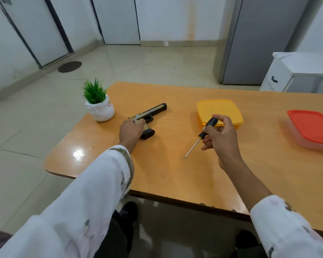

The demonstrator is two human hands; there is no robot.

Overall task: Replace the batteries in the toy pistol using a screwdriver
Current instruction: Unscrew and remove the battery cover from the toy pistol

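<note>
toy pistol (pixel 151 114) under left hand (pixel 131 130), right hand (pixel 220 136) holding screwdriver (pixel 201 135)

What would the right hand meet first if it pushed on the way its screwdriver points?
Most likely the bare table. The right hand holds the screwdriver angled down toward the near left, clear of the toy pistol that the left hand grips. Tip height is unclear.
</note>
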